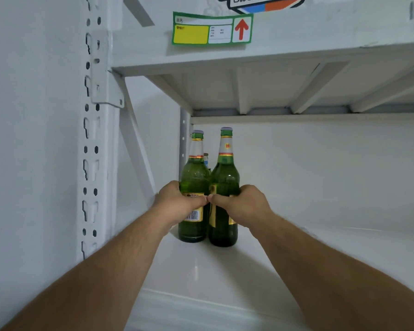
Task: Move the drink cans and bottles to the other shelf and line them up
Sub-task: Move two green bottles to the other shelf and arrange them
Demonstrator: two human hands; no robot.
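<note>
1. White metal shelving filled the view, and a pale, glossy shelf (pixel 225 271) carried the bottles under a second white shelf above.
2. At the middle, the left hand (pixel 177 204) was wrapped around the left green bottle (pixel 193 177) at its label, and the right hand (pixel 244 204) was wrapped around the right green bottle (pixel 225 173) at the same height; the two thumbs met between them.
3. Both bottles stood upright on the shelf, touching or nearly touching each other, near the left rear corner by the perforated upright post (pixel 91 139).
4. Another bottle (pixel 206 158) peeked out behind the pair; little of it showed.
5. The step looked like setting or squaring the pair. To do it well, I would have kept each grip low on the body, held the bases flat, and brought the fronts level so the row ran straight along the shelf, easing the glass together without a knock.
6. Outward, the left bottle's label showed a barcode, and the neck labels were yellow and white with a red mark too small to read.
7. On the upper shelf's front edge hung a green-bordered tag (pixel 212 28) with a yellow box and a red up-arrow; its small print was unreadable.
8. A sticker (pixel 261 3) above it bore Chinese characters, cut off by the frame.
</note>
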